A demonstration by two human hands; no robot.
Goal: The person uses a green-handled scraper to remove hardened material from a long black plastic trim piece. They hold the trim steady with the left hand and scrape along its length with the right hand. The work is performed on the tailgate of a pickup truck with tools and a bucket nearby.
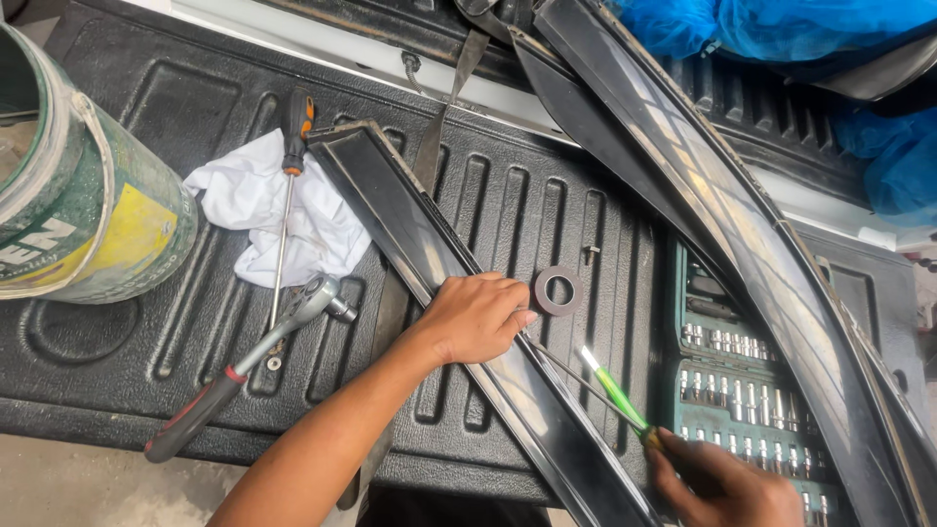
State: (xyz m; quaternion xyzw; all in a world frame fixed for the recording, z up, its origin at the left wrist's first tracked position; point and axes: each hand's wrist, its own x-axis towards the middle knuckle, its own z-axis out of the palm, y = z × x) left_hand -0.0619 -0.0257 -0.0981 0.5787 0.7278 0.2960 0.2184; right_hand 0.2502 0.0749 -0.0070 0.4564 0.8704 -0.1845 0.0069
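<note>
Your right hand (727, 486) sits at the bottom edge of the view, partly cut off, its fingers wrapped around the handle of a green screwdriver (615, 395) — the handle itself is mostly hidden inside your grip. Its thin shaft runs up and left until the tip disappears under your left hand (475, 317), so where it meets the trim cannot be made out.

Your left hand lies palm down on the long dark trim strip (459, 283), fingers curled together and pressing on it. The strip runs diagonally across the ribbed black liner (127, 332), from near the white rag (312, 220) down to the bottom edge, where it is cut off.

A second, larger curved trim piece (742, 224) sweeps across the right side and covers part of the green socket case (742, 381). The case lies open, with rows of shiny sockets in its slots; its right half is hidden.

At the left, a paint-stained bucket (93, 215) is cropped by the frame — its contents cannot be seen.

A black ring (558, 290) lies just beside your left fingertips. A ratchet wrench (244, 366) and an orange-and-black screwdriver (288, 185) lie across the rag's edge. Blue plastic sheeting (781, 29) bunches at the top right.
</note>
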